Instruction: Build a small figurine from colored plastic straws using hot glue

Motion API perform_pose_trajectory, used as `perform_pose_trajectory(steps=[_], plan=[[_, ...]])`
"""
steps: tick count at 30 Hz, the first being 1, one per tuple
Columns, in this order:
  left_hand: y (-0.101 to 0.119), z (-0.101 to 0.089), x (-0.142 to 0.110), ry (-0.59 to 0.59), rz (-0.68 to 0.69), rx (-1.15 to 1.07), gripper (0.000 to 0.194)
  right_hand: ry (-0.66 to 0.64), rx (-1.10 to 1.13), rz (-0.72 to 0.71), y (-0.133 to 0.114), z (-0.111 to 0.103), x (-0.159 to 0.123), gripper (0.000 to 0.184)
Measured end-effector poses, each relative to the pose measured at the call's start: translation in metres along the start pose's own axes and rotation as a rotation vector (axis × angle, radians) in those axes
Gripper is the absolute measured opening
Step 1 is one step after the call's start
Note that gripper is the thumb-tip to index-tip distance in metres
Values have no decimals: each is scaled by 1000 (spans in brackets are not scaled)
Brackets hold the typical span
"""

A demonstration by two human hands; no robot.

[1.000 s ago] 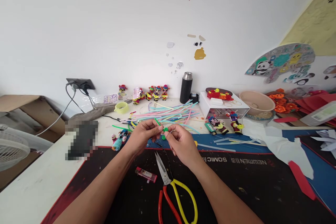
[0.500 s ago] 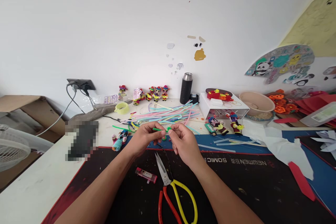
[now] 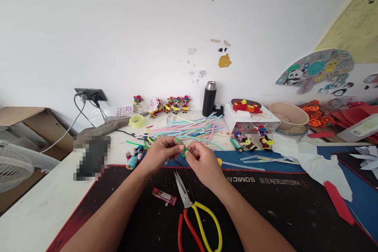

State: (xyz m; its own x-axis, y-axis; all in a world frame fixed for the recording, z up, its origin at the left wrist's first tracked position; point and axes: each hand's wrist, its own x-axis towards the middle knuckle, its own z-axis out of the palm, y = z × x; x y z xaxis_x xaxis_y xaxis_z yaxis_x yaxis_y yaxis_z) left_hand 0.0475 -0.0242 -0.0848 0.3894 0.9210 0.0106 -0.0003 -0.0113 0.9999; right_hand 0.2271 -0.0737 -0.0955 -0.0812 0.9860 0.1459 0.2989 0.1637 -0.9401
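Observation:
Both hands work on one thin green strand (image 3: 178, 141), perhaps a plastic tube, that is bunched into a small green loop between my fingertips. My left hand (image 3: 165, 152) pinches it from the left, and a short end sticks up above the fingers. From the right, my right hand (image 3: 203, 161) grips the bunched part between thumb and forefinger. Below the hands, scissors (image 3: 186, 201) with one red and one yellow handle lie with their blades slightly apart. A pink lighter (image 3: 164, 197) is left of the blades.
Loose pastel tubes (image 3: 191, 128) are heaped behind the hands. Several small figures (image 3: 176, 104) stand by the wall, near a black thermos (image 3: 209, 99). A white box (image 3: 252, 116) and a beige bowl (image 3: 288, 114) are at the right. A white fan (image 3: 14, 161) is far left.
The strand's free end, level before behind my left fingers, now points up. My right hand has shifted slightly left and down, and a yellow piece shows beside it.

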Motion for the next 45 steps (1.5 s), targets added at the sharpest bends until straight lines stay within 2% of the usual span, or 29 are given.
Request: perform_pose_trajectory(steps=[6,13,20,23,25,27,31,36,45], plan=[[2,0,-1,40,-2,-107,37,28,97,21,-1,-1,0,13],[2,1,-3,-32,-30,-50,36,74,275,69,-2,-3,2,18],[2,2,-3,-57,-55,15,35,39,230,80,-4,-4,2,18],[4,4,-2,13,-21,52,35,19,164,55,-4,-4,1,16],[7,5,-3,91,46,136,32,10,97,28,-4,-4,0,13],[10,6,-4,119,98,221,29,8,35,-1,-5,-3,-1,11],[13,3,-5,58,61,195,34,18,-4,-1,-4,-2,-1,11],[11,-3,-3,-6,3,104,38,27,164,54,-1,-2,0,15],[12,-3,-4,-50,22,152,36,57,207,83,-2,-3,2,20]])
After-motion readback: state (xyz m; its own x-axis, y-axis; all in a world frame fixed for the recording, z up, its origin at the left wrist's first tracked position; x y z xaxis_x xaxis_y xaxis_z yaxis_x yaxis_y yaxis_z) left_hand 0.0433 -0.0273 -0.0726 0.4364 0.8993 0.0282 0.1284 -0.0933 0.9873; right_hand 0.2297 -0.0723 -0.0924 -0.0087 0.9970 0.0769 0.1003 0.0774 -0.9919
